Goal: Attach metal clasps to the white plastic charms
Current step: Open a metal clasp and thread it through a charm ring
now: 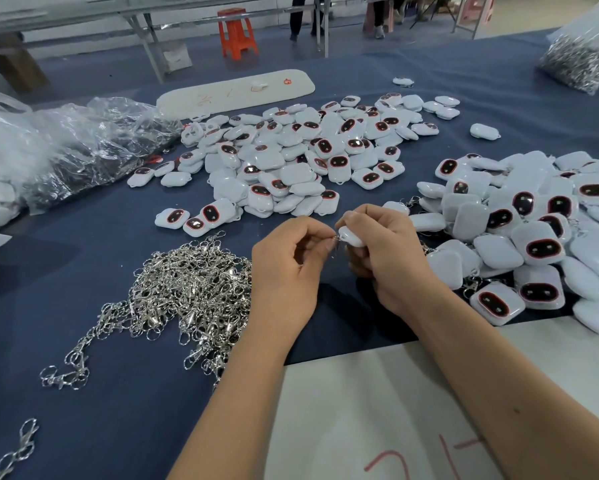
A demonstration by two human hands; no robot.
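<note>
A white charm (351, 236) sits in the right hand (383, 252), held up just above the worktop (125, 393), near its middle. The fingers of that hand curl round the charm. The left hand (286, 268) is right beside it, and its thumb and finger pinch a small metal clasp (332, 241) at the edge of the charm. The clasp touches the charm (it is too small to tell if it is hooked on).

To the left of the hands lies a shiny heap of clasps (190, 292), with a few loose ones trailing off toward the near edge. Behind the hands is a big pile of charms (301, 154), some showing a dark oval with a red rim, some face down. A second pile of charms (520, 230) lies to the right, and some of these have clasps on them.

Under the arms is a white sheet (377, 410) with red marks. A white board (235, 90) with red marks lies farther back. Clear plastic bags (83, 147) sit at the far left, and another bag (582, 60) of metal bits sits at the far right. An orange stool (237, 34) stands on the floor behind.
</note>
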